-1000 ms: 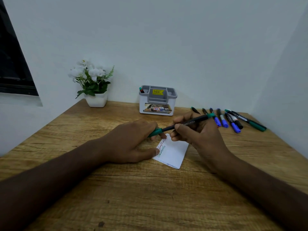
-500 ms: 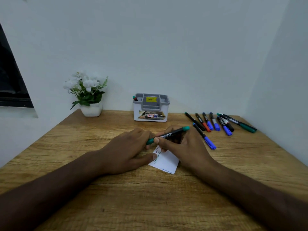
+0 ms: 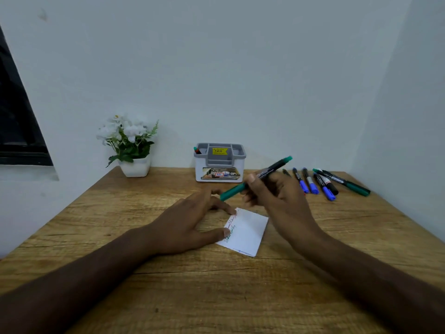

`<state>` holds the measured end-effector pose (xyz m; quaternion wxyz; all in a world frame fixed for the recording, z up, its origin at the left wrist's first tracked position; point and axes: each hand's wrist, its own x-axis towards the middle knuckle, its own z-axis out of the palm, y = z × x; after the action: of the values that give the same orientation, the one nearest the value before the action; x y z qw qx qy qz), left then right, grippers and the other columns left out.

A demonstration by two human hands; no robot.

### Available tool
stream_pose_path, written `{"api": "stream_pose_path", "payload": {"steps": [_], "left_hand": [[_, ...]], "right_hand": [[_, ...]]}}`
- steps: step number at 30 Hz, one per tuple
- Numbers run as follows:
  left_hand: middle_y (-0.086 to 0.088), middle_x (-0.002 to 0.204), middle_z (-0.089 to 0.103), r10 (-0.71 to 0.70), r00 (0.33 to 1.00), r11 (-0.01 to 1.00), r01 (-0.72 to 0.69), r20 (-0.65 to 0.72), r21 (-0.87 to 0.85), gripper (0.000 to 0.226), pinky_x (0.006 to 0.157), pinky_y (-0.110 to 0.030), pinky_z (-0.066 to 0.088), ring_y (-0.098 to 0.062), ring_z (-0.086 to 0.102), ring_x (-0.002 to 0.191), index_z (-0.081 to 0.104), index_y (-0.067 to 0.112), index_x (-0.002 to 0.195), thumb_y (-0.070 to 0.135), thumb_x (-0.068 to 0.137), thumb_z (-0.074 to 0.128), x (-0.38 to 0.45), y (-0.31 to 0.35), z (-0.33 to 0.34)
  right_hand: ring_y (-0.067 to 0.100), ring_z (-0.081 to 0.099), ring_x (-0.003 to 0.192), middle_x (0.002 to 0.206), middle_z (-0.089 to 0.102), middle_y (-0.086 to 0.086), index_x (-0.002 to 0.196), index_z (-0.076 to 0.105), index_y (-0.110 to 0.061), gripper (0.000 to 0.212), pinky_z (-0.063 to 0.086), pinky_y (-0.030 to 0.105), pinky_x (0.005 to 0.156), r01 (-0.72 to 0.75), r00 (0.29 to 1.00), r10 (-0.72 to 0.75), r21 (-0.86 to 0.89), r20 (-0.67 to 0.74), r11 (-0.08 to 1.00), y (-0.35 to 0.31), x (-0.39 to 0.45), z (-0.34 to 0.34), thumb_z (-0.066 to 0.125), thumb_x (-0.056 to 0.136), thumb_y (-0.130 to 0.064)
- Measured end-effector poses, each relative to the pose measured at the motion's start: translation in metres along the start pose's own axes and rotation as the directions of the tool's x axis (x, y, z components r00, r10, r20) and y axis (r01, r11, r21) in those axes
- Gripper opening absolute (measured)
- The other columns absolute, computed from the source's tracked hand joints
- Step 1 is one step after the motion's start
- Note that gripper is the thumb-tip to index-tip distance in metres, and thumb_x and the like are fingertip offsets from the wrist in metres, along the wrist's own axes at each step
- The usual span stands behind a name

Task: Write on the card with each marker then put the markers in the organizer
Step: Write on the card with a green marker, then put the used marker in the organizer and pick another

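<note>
While my right hand curls its grip round the black barrel of the green marker, the marker slants above the surface, its capped green end jutting down-left past my fingers and its tail up-right toward the wall. It hangs clear of the white card, which lies flat just below and in front of that hand, with red and green handwriting along its left edge. My left hand rests loose and flat, thumb and a fingertip touching the card's left edge. The organizer stands at the back with 1 marker in its left compartment; the other markers lie to its right.
</note>
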<state>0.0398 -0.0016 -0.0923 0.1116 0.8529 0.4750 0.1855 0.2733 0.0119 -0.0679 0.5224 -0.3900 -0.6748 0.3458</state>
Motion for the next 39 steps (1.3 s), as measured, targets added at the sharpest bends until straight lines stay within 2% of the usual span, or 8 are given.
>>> {"api": "stream_pose_path", "payload": {"steps": [7,10,14,20,25,31,36,39], "left_hand": [[0.037,0.156,0.035,0.032,0.999,0.998,-0.034,-0.037,-0.057,0.053,0.100,-0.034,0.046,0.013,0.045,0.131,0.026,0.082,0.126,0.066,0.094,0.066,0.001,-0.004,0.003],[0.036,0.157,0.035,0.036,0.998,0.997,-0.038,-0.042,-0.061,0.051,0.100,-0.033,0.044,0.017,0.046,0.127,0.029,0.080,0.126,0.065,0.095,0.066,0.001,-0.003,0.002],[0.039,0.155,0.033,0.031,0.999,0.998,-0.033,-0.042,-0.059,0.045,0.104,-0.037,0.045,0.019,0.042,0.130,0.038,0.071,0.130,0.064,0.095,0.066,0.001,-0.003,0.001],[0.041,0.152,0.032,0.036,0.998,0.998,-0.039,-0.047,-0.046,0.049,0.110,-0.043,0.047,0.011,0.040,0.139,0.049,0.056,0.139,0.065,0.095,0.066,0.001,-0.004,0.001],[0.042,0.150,0.032,0.044,0.998,0.998,-0.046,-0.043,-0.040,0.048,0.111,-0.043,0.047,0.009,0.041,0.140,0.052,0.052,0.140,0.065,0.095,0.064,0.001,-0.004,0.000],[0.040,0.149,0.046,0.072,0.996,0.995,-0.075,-0.043,-0.068,0.052,0.111,-0.049,0.046,0.003,0.046,0.141,0.038,0.059,0.141,0.064,0.096,0.064,0.000,-0.003,-0.001],[0.038,0.145,0.053,0.129,0.991,0.992,-0.129,-0.047,-0.010,0.040,0.111,-0.045,0.045,0.000,0.050,0.136,0.053,0.051,0.140,0.054,0.102,0.061,0.000,-0.004,-0.001],[0.032,0.141,0.061,0.182,0.979,0.983,-0.184,-0.092,-0.016,0.028,0.110,-0.038,0.047,0.001,0.054,0.134,0.069,0.044,0.130,0.040,0.103,0.068,-0.002,-0.003,-0.002]], "right_hand": [[0.011,0.078,0.073,0.085,0.079,-0.001,0.105,0.073,-0.010,0.024,0.062,0.032,0.074,0.123,0.958,-0.193,-0.305,-0.212,0.944,-0.010,0.110,-0.013,0.062,0.107,-0.031],[0.019,0.072,0.070,0.081,0.075,0.005,0.095,0.068,-0.008,0.029,0.054,0.038,0.073,0.169,0.943,-0.297,-0.550,-0.152,0.818,-0.001,0.164,-0.006,0.059,0.108,-0.032],[0.021,0.053,0.065,0.064,0.049,-0.002,0.070,0.051,-0.014,0.043,0.033,0.032,0.059,0.086,0.992,-0.122,-0.740,0.005,0.667,0.019,0.198,0.013,0.065,0.104,-0.035],[0.023,0.070,0.078,0.084,0.080,0.014,0.082,0.080,-0.001,0.038,0.050,0.032,0.068,-0.019,1.000,0.004,-0.691,-0.024,0.723,0.042,0.205,0.023,0.079,0.094,-0.037],[0.016,0.067,0.080,0.086,0.073,0.002,0.089,0.070,-0.016,0.017,0.041,0.017,0.062,0.042,0.986,-0.137,-0.643,-0.100,0.765,0.026,0.165,0.007,0.074,0.098,-0.030],[0.018,0.070,0.097,0.102,0.076,0.002,0.109,0.076,-0.014,0.015,0.053,0.030,0.086,0.051,0.996,0.031,-0.815,0.085,0.577,0.017,0.074,-0.035,0.074,0.097,-0.023],[0.028,0.061,0.130,0.126,0.073,0.009,0.122,0.073,-0.015,0.025,0.038,0.042,0.121,0.062,0.982,0.158,-0.971,0.100,0.231,0.020,0.038,-0.059,0.064,0.102,-0.027],[0.027,0.064,0.117,0.112,0.076,0.009,0.114,0.076,-0.011,0.021,0.046,0.042,0.110,0.025,0.972,0.214,-0.949,0.096,0.315,0.028,0.038,-0.058,0.061,0.103,-0.021]]}}
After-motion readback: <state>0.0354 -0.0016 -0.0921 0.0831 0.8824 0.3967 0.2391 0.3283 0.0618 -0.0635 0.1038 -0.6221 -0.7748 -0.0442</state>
